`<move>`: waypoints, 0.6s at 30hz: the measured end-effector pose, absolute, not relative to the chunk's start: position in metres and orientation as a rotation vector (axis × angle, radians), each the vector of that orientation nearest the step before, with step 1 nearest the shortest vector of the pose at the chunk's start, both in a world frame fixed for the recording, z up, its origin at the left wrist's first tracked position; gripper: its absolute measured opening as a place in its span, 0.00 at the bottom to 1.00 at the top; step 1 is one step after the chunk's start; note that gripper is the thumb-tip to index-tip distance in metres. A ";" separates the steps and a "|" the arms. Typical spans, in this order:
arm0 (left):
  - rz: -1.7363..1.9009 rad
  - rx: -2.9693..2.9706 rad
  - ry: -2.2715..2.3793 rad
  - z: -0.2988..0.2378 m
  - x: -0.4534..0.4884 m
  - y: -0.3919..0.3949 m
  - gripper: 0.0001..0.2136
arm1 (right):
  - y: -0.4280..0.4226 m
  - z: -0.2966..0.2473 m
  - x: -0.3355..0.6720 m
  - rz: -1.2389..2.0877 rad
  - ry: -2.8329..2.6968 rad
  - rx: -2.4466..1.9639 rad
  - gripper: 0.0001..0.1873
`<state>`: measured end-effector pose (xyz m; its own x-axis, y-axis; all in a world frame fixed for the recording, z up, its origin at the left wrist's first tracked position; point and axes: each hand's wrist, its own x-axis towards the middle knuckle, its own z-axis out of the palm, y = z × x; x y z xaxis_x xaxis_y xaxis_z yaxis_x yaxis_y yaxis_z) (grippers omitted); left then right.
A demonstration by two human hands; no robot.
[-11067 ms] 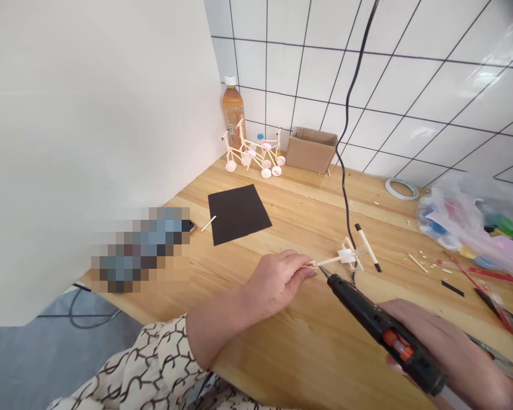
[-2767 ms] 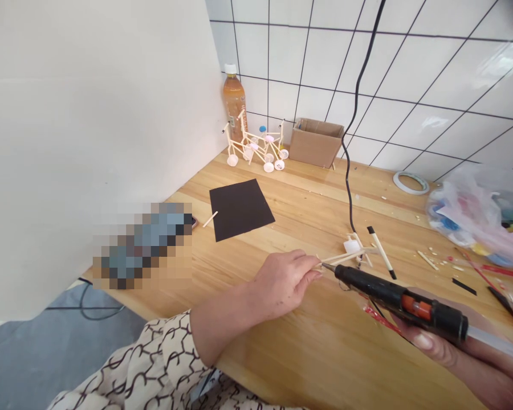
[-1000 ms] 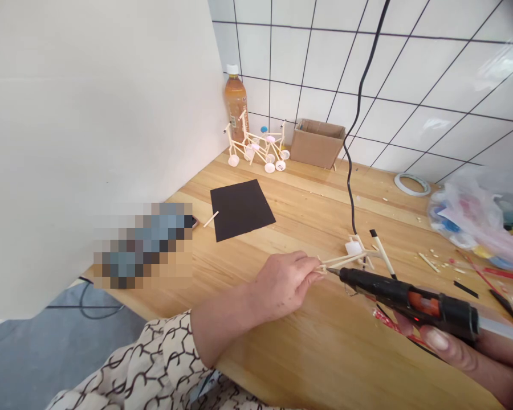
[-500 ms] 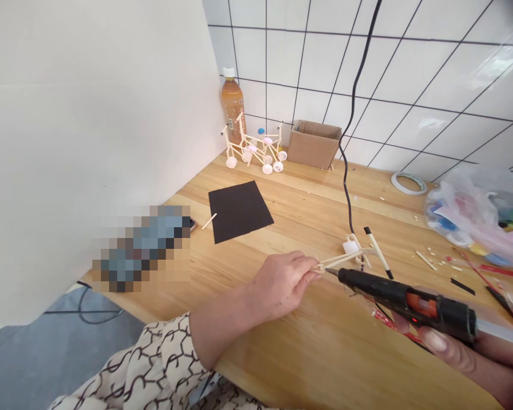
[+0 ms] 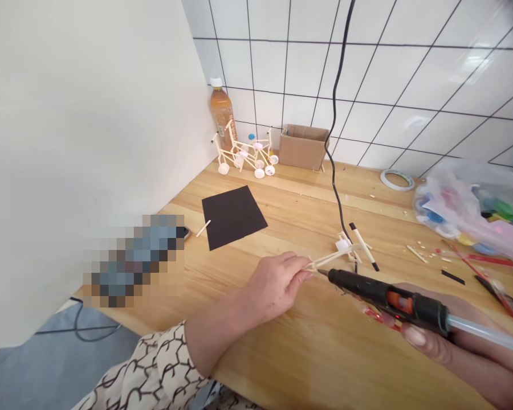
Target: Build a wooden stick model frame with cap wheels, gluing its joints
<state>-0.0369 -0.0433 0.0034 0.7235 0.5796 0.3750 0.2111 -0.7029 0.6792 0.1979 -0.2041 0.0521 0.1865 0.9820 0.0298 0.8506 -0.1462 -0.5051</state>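
My left hand (image 5: 277, 285) pinches the near end of a small bicycle model (image 5: 336, 255) made of thin wooden sticks. The model has a crossbar with black ends (image 5: 364, 246) at its far side and a white piece (image 5: 342, 245) on its frame. In my right hand (image 5: 436, 347) is a black hot glue gun (image 5: 367, 291), with a clear glue stick (image 5: 483, 335) coming out of its back. Its nozzle points left, right beside the stick joint at my left fingertips; whether it touches cannot be made out. My left fingers partly hide that joint.
Several finished stick bicycles (image 5: 243, 155) stand at the back near a bottle (image 5: 222, 111) and a cardboard box (image 5: 303, 149). Black paper (image 5: 234, 217) lies left of centre. A black cable (image 5: 336, 182) hangs behind the model. Tape (image 5: 397, 180) and a plastic bag (image 5: 465, 205) lie right.
The camera view has turned slightly, so the scene sits a little further left. Both hands keep their hold, and the nozzle stays close to the joint.
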 end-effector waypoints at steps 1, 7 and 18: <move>0.786 2.303 0.597 0.003 -0.037 -0.043 0.09 | -0.205 0.051 0.198 0.428 -1.714 -2.071 0.23; 0.815 2.295 0.581 0.001 -0.037 -0.042 0.08 | -0.206 0.051 0.194 0.431 -1.756 -2.056 0.21; 0.798 2.273 0.595 0.003 -0.038 -0.042 0.09 | -0.205 0.049 0.196 0.508 -1.715 -2.050 0.22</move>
